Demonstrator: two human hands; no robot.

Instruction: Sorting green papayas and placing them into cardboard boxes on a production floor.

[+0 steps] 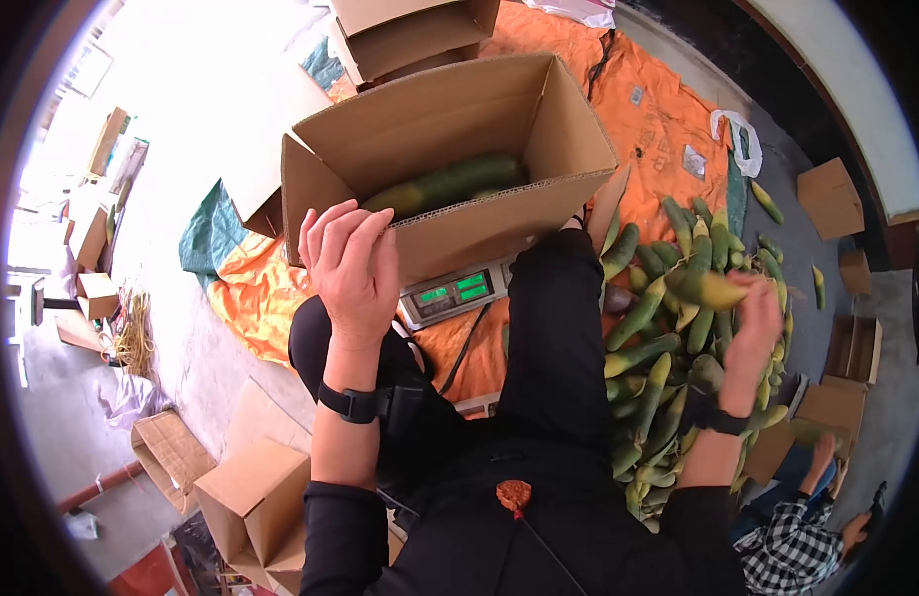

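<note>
An open cardboard box point(459, 238) stands in front of me on a digital scale point(453, 294) with a lit green display. Inside it lies a long green radish point(452, 185), partly hidden by the near wall. My left hand point(351, 268) is at the box's near left corner, fingers loosely bent at the rim and not closed around anything. To the right, my right hand point(753, 316), slightly blurred, grips a green radish with a yellowish end point(701, 289). It hovers over a large heap of green radishes point(645, 361).
An orange tarp point(638, 97) covers the floor. More cardboard boxes stand behind the scale box point(414, 37) and at the lower left point(254, 484). At the lower right, a person in a checked shirt point(791, 547) works near another box point(828, 410). A white plastic bag point(746, 153) lies beyond the heap.
</note>
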